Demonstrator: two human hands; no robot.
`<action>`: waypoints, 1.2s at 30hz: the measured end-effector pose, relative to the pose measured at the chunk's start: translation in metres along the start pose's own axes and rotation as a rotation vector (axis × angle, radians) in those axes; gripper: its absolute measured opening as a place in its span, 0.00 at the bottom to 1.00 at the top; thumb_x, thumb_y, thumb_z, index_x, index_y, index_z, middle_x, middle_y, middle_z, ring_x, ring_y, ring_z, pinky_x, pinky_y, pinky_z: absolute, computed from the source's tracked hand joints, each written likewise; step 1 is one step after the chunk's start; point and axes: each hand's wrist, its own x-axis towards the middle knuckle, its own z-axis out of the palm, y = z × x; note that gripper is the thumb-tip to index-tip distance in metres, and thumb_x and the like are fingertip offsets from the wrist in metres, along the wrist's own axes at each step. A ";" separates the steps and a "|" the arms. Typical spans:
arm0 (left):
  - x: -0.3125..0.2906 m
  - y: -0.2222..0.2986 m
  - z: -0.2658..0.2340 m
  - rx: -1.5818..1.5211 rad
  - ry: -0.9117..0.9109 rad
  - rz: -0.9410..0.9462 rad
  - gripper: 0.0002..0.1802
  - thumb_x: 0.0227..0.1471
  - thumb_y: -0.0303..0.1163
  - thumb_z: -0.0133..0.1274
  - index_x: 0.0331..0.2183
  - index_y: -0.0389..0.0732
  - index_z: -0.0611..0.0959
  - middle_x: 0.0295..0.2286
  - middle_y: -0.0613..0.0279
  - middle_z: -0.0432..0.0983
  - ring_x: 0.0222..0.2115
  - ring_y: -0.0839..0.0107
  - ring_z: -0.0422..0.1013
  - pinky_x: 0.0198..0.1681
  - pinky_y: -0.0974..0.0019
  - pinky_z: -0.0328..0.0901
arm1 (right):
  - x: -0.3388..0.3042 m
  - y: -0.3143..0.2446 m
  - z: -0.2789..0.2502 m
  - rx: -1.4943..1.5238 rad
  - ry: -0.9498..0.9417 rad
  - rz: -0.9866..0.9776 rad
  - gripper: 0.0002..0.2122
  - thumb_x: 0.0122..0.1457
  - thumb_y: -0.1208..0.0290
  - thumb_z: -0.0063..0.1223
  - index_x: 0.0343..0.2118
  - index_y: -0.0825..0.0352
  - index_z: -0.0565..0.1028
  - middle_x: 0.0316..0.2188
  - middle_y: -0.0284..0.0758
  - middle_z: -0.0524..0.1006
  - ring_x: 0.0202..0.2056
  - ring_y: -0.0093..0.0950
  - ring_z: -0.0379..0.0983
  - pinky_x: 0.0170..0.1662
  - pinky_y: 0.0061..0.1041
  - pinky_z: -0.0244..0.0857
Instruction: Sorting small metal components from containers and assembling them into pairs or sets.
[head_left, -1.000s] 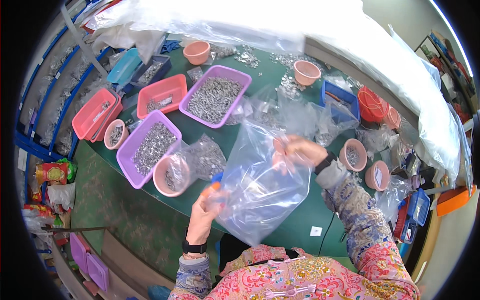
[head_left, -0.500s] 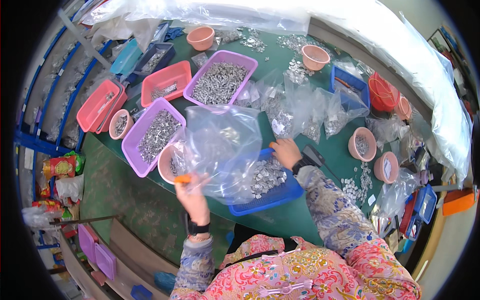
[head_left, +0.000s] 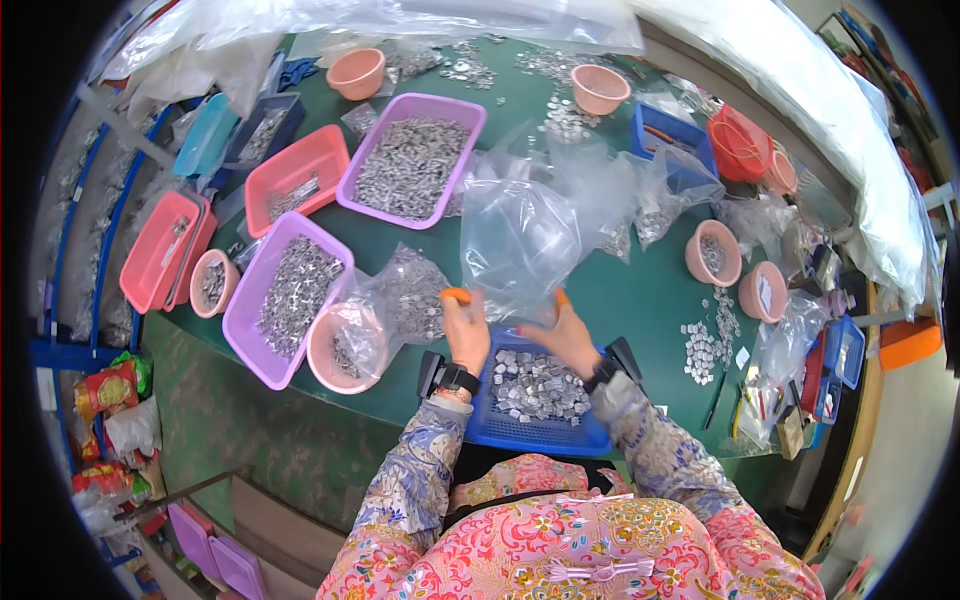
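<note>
A clear plastic bag (head_left: 520, 240) rises above the green table in front of me. My left hand (head_left: 466, 332), with an orange cover on a fingertip, is closed at the bag's lower left edge; its fingertips are partly blurred. On the other side, my right hand (head_left: 565, 342) has its thumb and orange-tipped index finger apart, close against the bag's lower right. Below both hands is a blue basket (head_left: 540, 437) holding many small flat silvery pieces (head_left: 540, 388). To the left lies a clear bag of small metal parts (head_left: 410, 295), beside a pink bowl (head_left: 322, 355) with plastic over it.
Purple trays (head_left: 240, 330) of metal parts and pink-red trays (head_left: 262, 205) stand at the left. Filled clear bags (head_left: 655, 215) lie beyond my right hand. Small pink bowls (head_left: 705, 265), loose metal pieces (head_left: 700, 350) and a blue bin (head_left: 690, 168) are at the right.
My left hand has moved right, to the bag's edge. My right hand has left the basket's far rim for the bag. The bag has shifted right and away, uncovering the filled bag.
</note>
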 end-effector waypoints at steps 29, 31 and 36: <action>-0.123 0.004 -0.057 0.539 -0.215 -0.125 0.17 0.60 0.32 0.51 0.48 0.33 0.74 0.29 0.38 0.78 0.30 0.38 0.74 0.35 0.42 0.67 | -0.011 0.084 -0.052 -0.825 -0.202 -0.797 0.09 0.64 0.61 0.53 0.38 0.60 0.78 0.24 0.35 0.75 0.24 0.35 0.75 0.27 0.37 0.67; -0.129 0.010 -0.061 0.605 -0.265 -0.068 0.20 0.61 0.35 0.50 0.49 0.31 0.74 0.28 0.38 0.78 0.28 0.39 0.76 0.32 0.43 0.68 | -0.015 0.084 -0.051 -0.823 -0.183 -0.843 0.10 0.64 0.61 0.53 0.31 0.61 0.77 0.24 0.35 0.75 0.24 0.34 0.76 0.27 0.36 0.67; -0.147 0.021 -0.057 0.754 -0.384 -0.098 0.19 0.63 0.41 0.48 0.41 0.32 0.74 0.22 0.41 0.78 0.24 0.42 0.77 0.27 0.42 0.69 | -0.023 0.094 -0.055 -0.791 -0.174 -0.871 0.11 0.65 0.60 0.51 0.32 0.61 0.78 0.23 0.35 0.75 0.23 0.34 0.76 0.27 0.36 0.68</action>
